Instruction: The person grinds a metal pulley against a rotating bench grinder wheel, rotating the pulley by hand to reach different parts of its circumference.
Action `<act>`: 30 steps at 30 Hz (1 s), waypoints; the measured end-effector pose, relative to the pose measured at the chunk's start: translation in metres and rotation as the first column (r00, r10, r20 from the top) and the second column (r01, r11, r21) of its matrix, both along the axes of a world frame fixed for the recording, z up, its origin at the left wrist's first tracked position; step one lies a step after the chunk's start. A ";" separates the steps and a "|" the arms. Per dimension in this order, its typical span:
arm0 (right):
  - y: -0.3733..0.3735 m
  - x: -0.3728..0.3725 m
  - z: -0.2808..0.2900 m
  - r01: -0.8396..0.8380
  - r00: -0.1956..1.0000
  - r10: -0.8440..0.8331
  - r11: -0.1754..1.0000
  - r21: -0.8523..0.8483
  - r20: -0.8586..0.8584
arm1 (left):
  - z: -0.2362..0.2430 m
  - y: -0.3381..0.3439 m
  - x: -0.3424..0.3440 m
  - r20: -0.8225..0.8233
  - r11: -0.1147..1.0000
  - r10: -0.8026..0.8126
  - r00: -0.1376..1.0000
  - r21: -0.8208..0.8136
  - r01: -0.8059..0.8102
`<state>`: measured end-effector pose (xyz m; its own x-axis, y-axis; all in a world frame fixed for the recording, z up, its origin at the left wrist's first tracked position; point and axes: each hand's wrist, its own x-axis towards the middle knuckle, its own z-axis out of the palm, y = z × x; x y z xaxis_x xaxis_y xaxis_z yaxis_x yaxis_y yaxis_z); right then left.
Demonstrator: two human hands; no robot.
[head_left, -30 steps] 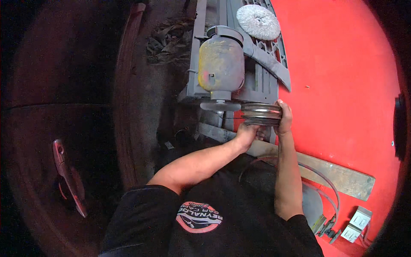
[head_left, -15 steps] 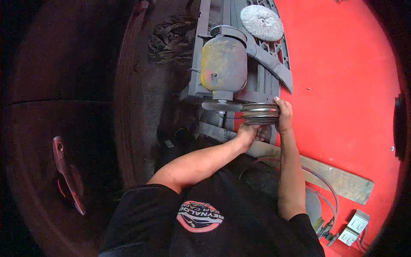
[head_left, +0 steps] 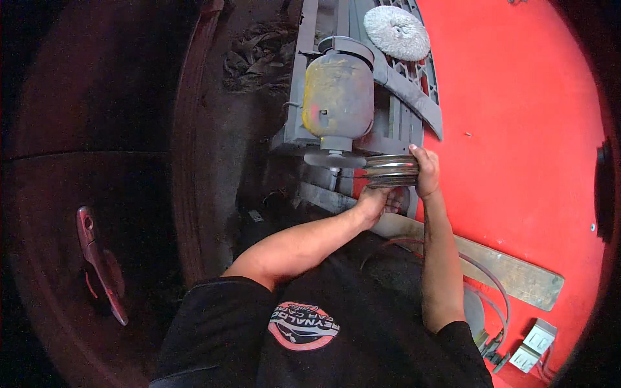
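Steadying the grooved metal piece (head_left: 391, 169) beside the grey disc (head_left: 334, 160) of the motor (head_left: 337, 97) seems the step in hand — contact is unclear. The right hand (head_left: 426, 171) clasps its right edge; the left hand (head_left: 374, 203) sits underneath, its grip partly hidden, so I cannot tell — the next move calls for even support.

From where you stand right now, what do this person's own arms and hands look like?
The left hand and right hand are gloveless, and both forearms are bare. The short black sleeves belong to a black T-shirt with a rounded red, white and black emblem.
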<state>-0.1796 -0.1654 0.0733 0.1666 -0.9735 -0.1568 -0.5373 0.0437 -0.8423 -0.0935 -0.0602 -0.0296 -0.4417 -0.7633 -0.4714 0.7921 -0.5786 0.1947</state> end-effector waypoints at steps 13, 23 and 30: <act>0.010 0.000 -0.018 -0.007 0.993 0.001 0.999 -0.051 -0.116 | -0.032 0.003 -0.013 0.161 0.989 0.051 0.986 0.129 -0.072; 0.064 -0.045 0.010 0.120 0.828 -0.086 0.992 -0.026 0.554 | 0.044 0.022 0.014 0.763 0.925 0.309 0.567 -0.380 0.007; 0.064 -0.043 -0.001 0.387 0.737 -0.450 0.893 0.232 0.504 | 0.040 0.016 0.007 0.689 0.973 0.165 0.706 -0.232 -0.001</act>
<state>-0.2222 -0.1013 0.0719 -0.1666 -0.9477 -0.2722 0.0883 0.2606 -0.9614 -0.0869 -0.0446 0.0105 0.0228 -0.8923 -0.4509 0.4213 -0.4004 0.8137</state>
